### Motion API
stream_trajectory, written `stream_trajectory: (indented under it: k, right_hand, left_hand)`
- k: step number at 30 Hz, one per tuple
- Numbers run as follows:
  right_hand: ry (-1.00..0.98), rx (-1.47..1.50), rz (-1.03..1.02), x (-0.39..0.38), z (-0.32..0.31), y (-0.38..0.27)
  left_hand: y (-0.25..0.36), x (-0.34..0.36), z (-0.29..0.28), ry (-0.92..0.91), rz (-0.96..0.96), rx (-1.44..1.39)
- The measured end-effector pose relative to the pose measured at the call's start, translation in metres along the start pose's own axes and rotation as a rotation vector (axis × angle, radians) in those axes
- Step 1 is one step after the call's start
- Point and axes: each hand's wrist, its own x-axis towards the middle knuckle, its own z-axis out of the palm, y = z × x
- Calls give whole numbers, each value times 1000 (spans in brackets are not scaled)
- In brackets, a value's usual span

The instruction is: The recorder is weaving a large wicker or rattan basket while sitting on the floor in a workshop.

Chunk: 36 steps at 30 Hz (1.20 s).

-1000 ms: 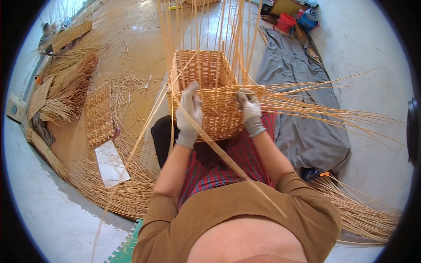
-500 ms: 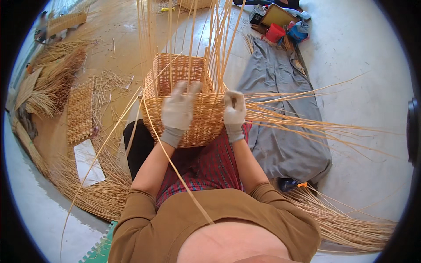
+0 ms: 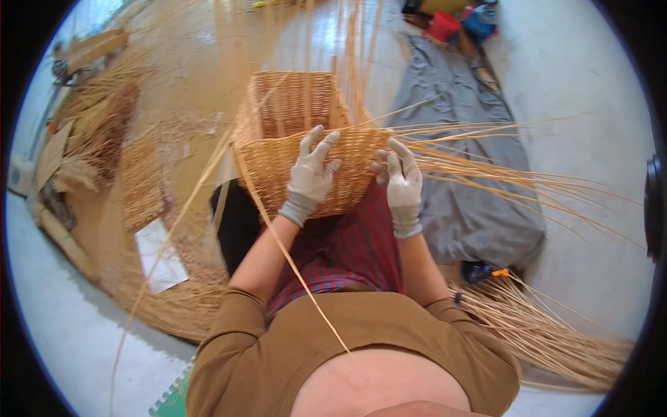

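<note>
A wicker basket (image 3: 278, 163) rests against my lap, its near wall facing me and long upright stakes rising from its rim. My left hand (image 3: 313, 172), in a pale glove, lies against that near wall, thumb and fingers spread up to the rim. Beside the basket's near right corner is my gloved right hand (image 3: 404, 182), its fingers stretched upward and apart. Close to it, a fan of long wicker rods (image 3: 500, 177) sticks out to the right. Two bent rods hang from the left corner, one long rod (image 3: 299, 272) reaching down toward my chest.
A grey cloth (image 3: 458, 160) covers the floor on the right, with a red container (image 3: 443, 26) beyond it. A bundle of rods (image 3: 549, 333) lies at the lower right. Leftward are a woven panel (image 3: 142, 184), a white sheet (image 3: 160, 256) and heaped wicker (image 3: 104, 132).
The view has shifted, so the basket sits farther right. My right hand has opened from a closed grip at the corner. My left hand has slid rightward along the near wall.
</note>
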Motion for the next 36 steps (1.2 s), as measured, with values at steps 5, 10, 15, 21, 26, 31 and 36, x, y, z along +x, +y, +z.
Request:
stream_trajectory:
  k: [5, 10, 15, 21, 26, 31, 36]
  right_hand:
    - [-510, -236, -393, 27, 142, -8]
    - [-453, -46, 353, 97, 274, 35]
    - [-188, -26, 238, 110, 286, 66]
    - [-401, 196, -103, 69, 277, 43]
    - [-273, -55, -429, 47, 261, 0]
    - [-624, 308, -474, 45, 229, -24]
    - [-634, 372, -209, 41, 198, 41]
  left_hand:
    - [-69, -56, -33, 417, -197, -78]
    - [-93, -42, -63, 337, -190, -64]
    - [-120, -32, -67, 369, -137, -219]
    - [-137, -35, -71, 356, -187, -136]
    - [-164, -32, -74, 298, 9, 118]
    - [-153, -16, -81, 264, 105, 95]
    - [-202, -27, -83, 225, 39, -19]
